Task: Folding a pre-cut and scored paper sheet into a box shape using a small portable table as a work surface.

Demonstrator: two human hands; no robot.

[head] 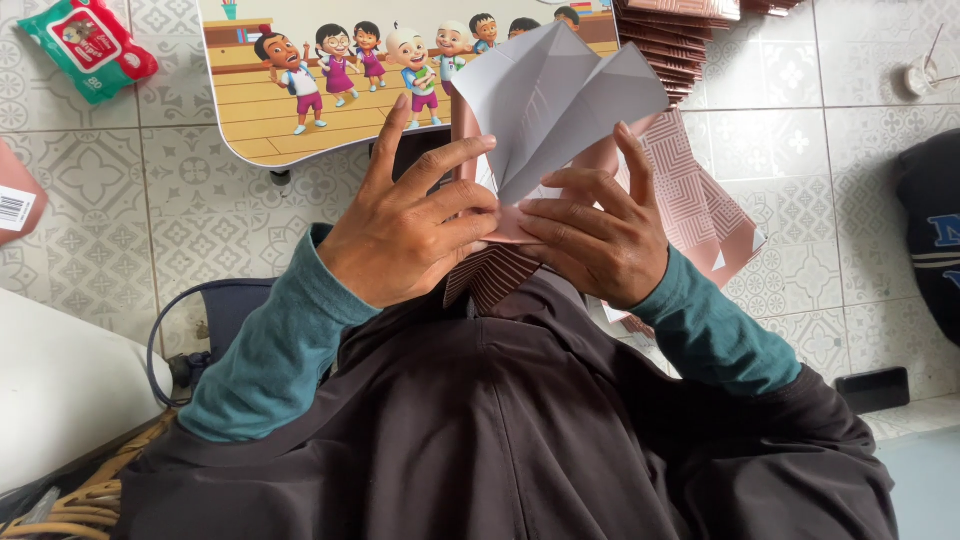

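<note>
Both hands, left hand [405,235] and right hand [600,240], pinch the folded paper [560,100] at its base between them, fingers half spread, its grey flaps fanning upward away from the lap

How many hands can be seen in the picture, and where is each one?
2. The left hand presses on the folded paper from the left; the right hand holds it from the right, above the lap. No other hands show.
</note>
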